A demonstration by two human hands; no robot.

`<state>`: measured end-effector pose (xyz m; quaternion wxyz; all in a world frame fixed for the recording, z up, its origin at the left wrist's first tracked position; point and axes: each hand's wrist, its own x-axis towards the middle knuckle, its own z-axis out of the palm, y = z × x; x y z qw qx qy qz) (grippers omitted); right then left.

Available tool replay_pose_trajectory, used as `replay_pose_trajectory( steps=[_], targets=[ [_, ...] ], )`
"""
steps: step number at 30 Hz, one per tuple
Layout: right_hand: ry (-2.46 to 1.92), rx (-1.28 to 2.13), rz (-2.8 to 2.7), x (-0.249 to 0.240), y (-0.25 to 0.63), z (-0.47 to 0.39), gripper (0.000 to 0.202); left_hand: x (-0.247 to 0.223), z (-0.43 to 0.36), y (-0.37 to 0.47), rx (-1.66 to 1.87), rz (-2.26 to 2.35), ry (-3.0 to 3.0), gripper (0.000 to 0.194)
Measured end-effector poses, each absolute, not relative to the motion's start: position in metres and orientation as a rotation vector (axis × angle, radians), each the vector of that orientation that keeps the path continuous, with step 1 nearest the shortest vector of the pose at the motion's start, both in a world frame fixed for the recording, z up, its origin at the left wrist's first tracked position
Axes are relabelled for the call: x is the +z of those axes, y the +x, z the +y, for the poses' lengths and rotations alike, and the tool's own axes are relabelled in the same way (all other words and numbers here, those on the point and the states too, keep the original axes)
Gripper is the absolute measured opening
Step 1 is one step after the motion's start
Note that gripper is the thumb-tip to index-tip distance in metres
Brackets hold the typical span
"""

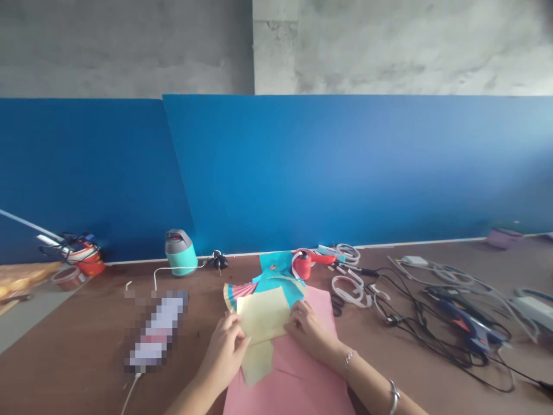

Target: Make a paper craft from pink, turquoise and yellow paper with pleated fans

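Note:
A pale yellow sheet (262, 316) is held between my two hands, above a large pink sheet (302, 383) on the table. My left hand (228, 344) is closed on its left edge, and my right hand (307, 329) has its fingers closed on the right edge. Another yellowish piece (258, 364) lies on the pink sheet, partly under the held one. Just beyond are teal paper (276, 266) and a pleated pink, teal and cream paper fan (237, 293).
A teal and grey container (180, 253) stands at the back left, near a blurred-out device (158, 331) with a white cable. Beyond the papers is a red object (301, 266). Tangled cables and a dark blue tool (470, 328) lie on the right.

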<state>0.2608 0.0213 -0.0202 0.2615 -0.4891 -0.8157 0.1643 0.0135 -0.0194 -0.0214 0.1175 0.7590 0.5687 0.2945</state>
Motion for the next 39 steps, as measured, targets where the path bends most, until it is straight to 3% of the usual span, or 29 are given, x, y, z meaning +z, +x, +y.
replay_pose_trajectory(
  steps=[21,22,26,32,39],
  targets=[
    [-1.532,0.482,-2.185,-0.007,0.255,0.020,0.024,-0.015,-0.023,0.020,0.722,1.769,2.393,0.012],
    [-1.531,0.481,-2.181,-0.007,0.256,0.020,0.023,-0.013,-0.025,0.021,0.719,1.803,2.428,0.015],
    [-1.521,0.444,-2.148,-0.010,0.256,0.019,0.017,-0.011,-0.027,0.031,0.634,1.683,2.692,0.057],
    [-1.483,0.413,-2.178,-0.013,0.257,0.018,0.013,-0.002,-0.022,0.039,0.433,1.406,2.846,0.040],
    [-1.484,0.409,-2.185,-0.014,0.259,0.018,0.010,-0.011,-0.027,0.010,0.450,1.470,2.821,0.053]
  ],
)
